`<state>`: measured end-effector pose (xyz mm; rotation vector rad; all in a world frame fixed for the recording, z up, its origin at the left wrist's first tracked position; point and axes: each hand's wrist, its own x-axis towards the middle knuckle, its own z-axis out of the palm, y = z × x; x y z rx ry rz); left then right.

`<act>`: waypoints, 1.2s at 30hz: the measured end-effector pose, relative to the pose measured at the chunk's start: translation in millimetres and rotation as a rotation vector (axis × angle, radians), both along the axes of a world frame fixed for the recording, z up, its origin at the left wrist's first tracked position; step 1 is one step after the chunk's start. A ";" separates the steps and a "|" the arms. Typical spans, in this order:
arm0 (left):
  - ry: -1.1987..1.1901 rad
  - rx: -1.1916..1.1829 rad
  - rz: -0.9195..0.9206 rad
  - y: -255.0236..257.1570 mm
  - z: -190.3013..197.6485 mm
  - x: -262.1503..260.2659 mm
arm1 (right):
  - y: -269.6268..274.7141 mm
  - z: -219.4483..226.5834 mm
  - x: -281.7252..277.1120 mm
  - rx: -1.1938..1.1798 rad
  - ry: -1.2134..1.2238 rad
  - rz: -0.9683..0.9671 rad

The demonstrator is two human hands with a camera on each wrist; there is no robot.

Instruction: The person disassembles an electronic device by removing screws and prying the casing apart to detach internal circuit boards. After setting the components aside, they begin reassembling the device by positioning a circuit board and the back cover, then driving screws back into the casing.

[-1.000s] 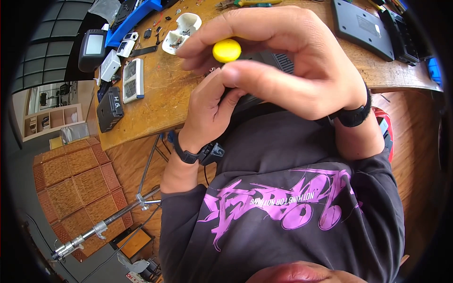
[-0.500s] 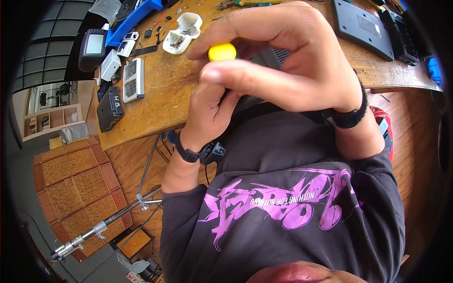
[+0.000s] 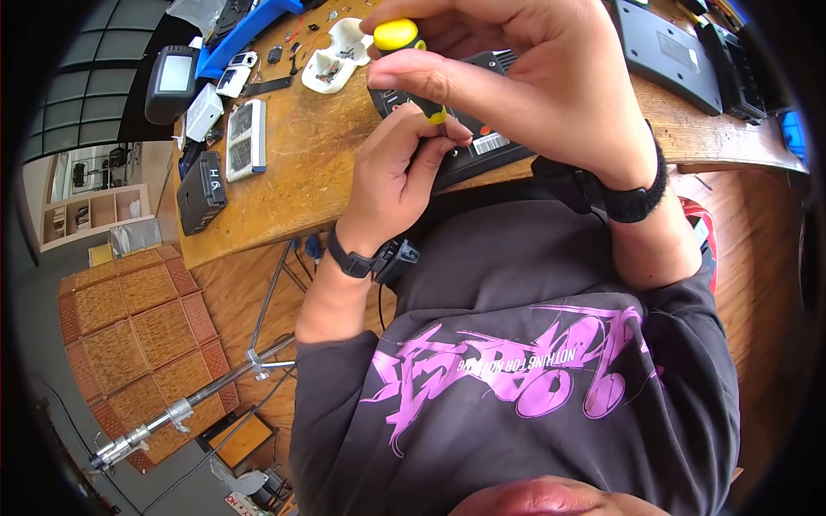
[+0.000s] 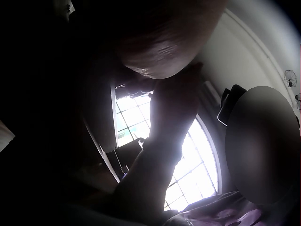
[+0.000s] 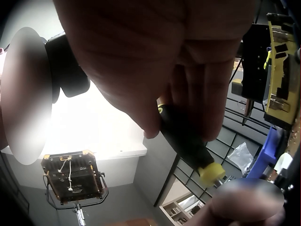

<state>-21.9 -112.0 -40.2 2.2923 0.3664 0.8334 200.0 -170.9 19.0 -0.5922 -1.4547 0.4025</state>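
Observation:
In the head view my right hand (image 3: 551,86) grips a screwdriver by its handle, the yellow cap (image 3: 396,34) showing between thumb and fingers. The right wrist view shows the black handle (image 5: 186,141) tilted, with a yellow collar (image 5: 212,175) and a short metal shaft below. My left hand (image 3: 391,176) pinches the shaft just under the collar with thumb and forefinger; its fingertips (image 5: 247,202) overlap the tip, which is hidden. Below both hands lies a black device (image 3: 495,146) with a barcode label. The left wrist view is mostly dark.
A white two-part dish (image 3: 331,64) with small screws stands beyond the left hand. Left of it are a white-framed case (image 3: 247,142), a black box (image 3: 202,193) and a dark device with a screen (image 3: 172,82). A grey flat unit (image 3: 671,56) lies at the right.
The screwdriver's cap and my right hand have moved away from my body. The handle leans differently, and the yellow collar, the left fingertips and the labelled device now show.

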 end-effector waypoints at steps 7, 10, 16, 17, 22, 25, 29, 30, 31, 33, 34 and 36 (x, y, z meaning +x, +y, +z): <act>0.027 0.029 -0.017 0.5 4.4 1.2 | -36.4 59.9 -4.0 -0.496 -0.242 0.001; 0.009 0.058 -0.011 0.4 1.7 -0.3 | -22.9 23.4 -7.8 -0.239 -0.141 -0.071; 0.028 0.064 0.013 -2.9 6.0 1.9 | -30.4 40.1 2.4 -0.137 -0.222 -0.119; 0.031 0.065 0.010 -2.7 6.2 2.5 | -33.3 45.1 7.5 -0.177 -0.267 -0.050; 0.033 -0.019 0.018 -5.6 6.3 2.2 | -33.3 31.4 4.4 -0.256 -0.221 0.025; 0.030 0.014 0.014 -2.7 3.9 0.1 | -11.4 2.9 8.4 -0.163 0.008 0.261; 0.018 0.070 0.024 -1.6 -2.0 -3.4 | -4.4 1.1 5.1 0.004 -0.081 0.134; 0.017 0.070 0.024 -1.9 -0.6 -2.5 | -6.5 3.5 4.0 0.074 -0.114 -0.004; 0.015 0.069 0.020 -2.2 2.0 -0.6 | -8.6 5.0 3.4 0.075 -0.116 -0.005; 0.012 0.071 0.016 0.2 -0.8 -1.6 | -12.9 7.4 3.2 -0.160 -0.081 0.037; 0.026 0.093 0.025 3.5 -9.2 -5.8 | -16.4 12.4 4.8 -0.160 -0.080 0.037; 0.041 0.109 0.030 1.6 -8.7 -4.9 | -23.4 23.5 9.6 -0.145 -0.263 0.040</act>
